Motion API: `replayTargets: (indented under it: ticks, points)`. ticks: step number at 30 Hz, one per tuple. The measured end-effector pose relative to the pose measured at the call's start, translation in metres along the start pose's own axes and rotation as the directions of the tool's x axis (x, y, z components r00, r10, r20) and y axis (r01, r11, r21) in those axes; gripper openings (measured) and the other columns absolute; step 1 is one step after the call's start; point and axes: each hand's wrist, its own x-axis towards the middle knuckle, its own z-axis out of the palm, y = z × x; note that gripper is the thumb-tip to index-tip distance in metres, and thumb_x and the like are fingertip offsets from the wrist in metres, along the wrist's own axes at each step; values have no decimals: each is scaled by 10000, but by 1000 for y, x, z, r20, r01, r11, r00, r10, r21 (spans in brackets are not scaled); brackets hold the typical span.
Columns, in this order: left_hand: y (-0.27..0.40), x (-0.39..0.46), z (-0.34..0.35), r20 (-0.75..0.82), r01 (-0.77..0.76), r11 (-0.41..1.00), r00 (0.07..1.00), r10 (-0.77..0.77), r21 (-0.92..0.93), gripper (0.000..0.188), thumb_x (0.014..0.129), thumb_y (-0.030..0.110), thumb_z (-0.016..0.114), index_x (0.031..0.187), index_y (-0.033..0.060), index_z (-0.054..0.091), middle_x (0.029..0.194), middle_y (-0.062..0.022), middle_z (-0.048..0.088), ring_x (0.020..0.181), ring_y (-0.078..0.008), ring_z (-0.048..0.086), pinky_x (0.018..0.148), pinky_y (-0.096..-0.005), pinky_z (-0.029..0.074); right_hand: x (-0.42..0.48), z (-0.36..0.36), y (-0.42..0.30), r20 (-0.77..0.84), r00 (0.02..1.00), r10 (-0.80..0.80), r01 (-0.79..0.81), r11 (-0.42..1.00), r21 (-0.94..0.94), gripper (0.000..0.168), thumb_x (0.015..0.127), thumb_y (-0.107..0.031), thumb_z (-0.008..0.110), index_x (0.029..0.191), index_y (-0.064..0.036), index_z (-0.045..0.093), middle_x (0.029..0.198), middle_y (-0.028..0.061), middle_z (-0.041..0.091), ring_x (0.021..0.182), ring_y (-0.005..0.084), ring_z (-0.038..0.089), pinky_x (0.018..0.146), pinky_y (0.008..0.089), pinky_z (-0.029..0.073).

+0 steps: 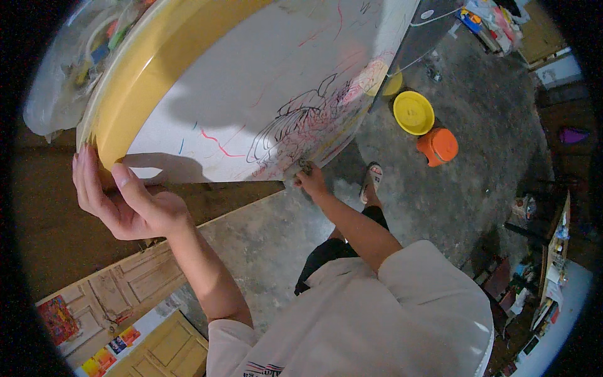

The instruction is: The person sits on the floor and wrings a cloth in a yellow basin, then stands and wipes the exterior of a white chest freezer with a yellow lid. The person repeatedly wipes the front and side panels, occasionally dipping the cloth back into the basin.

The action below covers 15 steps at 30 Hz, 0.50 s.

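Note:
Before me stands a large white panel (226,103), likely the side of an appliance, with a rounded yellow edge (136,75). Black, red and pink scribbles (301,118) cover much of its right part. My left hand (136,207) grips the end of the yellow edge, thumb on the near side and fingers round the far side. Down at the panel's lower right corner, my right hand (312,183) pinches a small dark, rough wad (305,165), perhaps a scouring pad, against or close to the scribbled surface. Its contact with the panel is hard to make out.
A clear plastic bag (56,99) of coloured items rests beyond the yellow edge. On the concrete floor (264,235) are a yellow basin (413,113) and an orange stool (438,147). A pale cord (414,63) hangs beside the panel. Wooden doors (141,278) are at lower left.

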Motion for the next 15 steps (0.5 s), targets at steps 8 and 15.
replayTargets:
  ticks: [8,15]
  points:
    - [-4,-3,1,1,-50,998,999,50,32,334,939,55,541,1244,-67,603,1247,-170,602,1229,-307,536,1065,-431,410,-8,6,-8,10,999,41,-41,999,-14,340,874,-57,660,1183,-10,526,966,105,651,765,203,679,608,352,616]
    - [2,-3,4,-31,19,1000,999,-18,15,342,928,59,548,1239,-67,609,1251,-171,603,1224,-305,541,1062,-432,414,-39,40,-58,100,994,38,-40,999,19,452,863,-36,654,1281,18,492,1047,113,649,823,218,683,638,354,626]
